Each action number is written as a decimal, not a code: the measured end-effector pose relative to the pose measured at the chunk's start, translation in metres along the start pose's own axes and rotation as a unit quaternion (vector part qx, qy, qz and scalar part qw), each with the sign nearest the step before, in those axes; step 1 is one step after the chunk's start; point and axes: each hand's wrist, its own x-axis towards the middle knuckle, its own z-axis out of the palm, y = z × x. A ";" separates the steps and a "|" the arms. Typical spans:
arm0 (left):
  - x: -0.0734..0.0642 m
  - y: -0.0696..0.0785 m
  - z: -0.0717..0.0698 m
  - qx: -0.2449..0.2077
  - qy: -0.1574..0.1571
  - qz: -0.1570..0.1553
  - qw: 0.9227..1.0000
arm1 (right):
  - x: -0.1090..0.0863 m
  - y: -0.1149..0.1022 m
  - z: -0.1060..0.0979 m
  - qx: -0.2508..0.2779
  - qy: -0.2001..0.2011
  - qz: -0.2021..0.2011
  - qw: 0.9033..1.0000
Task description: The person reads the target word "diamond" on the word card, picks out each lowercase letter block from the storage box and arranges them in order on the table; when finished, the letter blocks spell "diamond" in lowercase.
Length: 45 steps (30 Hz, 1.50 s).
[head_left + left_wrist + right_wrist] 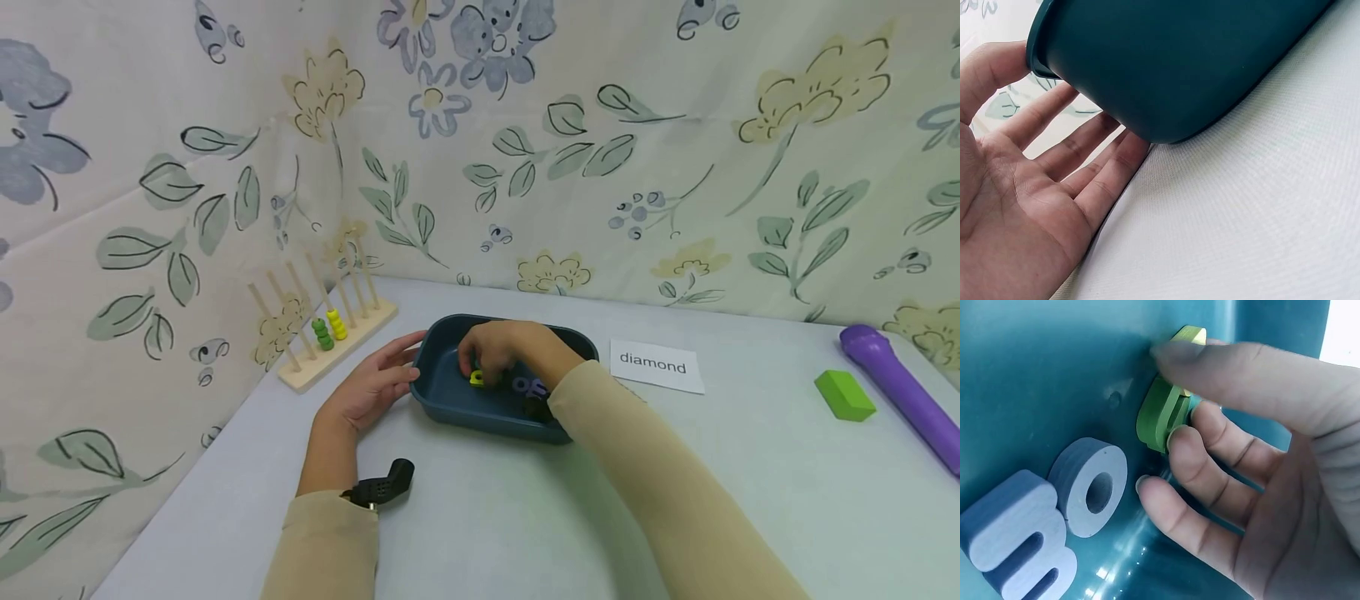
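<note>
My left hand (372,385) is at the left end of a dark teal tub (480,423). In the left wrist view its thumb meets the rim, and its nearly straight fingers touch the outer wall. Inside the tub, my right hand (501,346) reaches down with curled fingers. Its thumb lies across a yellow letter (1192,335), pinching it; the index fingertip is hidden. Close beneath the thumb is a green letter (1159,411), with other fingertips right beside it. Purple letters, an o (1089,486) and an m (1019,534), lie on the tub floor by these fingers.
A wooden peg rack (337,346) with green beads (322,334) and yellow beads (337,324) stands behind left. Right of the tub lies a card (656,365) reading "diamond". Farther right are a green block (845,395) and a purple microphone-shaped stick (903,400).
</note>
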 end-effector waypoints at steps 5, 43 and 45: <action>0.001 -0.002 -0.001 0.003 0.002 0.001 1.000 | 0.000 0.000 0.002 -0.007 0.011 0.002 1.000; 0.000 0.002 -0.001 0.014 -0.002 0.001 1.000 | -0.049 -0.001 -0.023 0.066 0.070 -0.073 0.993; 0.000 0.001 0.000 0.015 -0.001 -0.001 1.000 | -0.057 0.000 -0.025 0.073 0.079 -0.075 0.991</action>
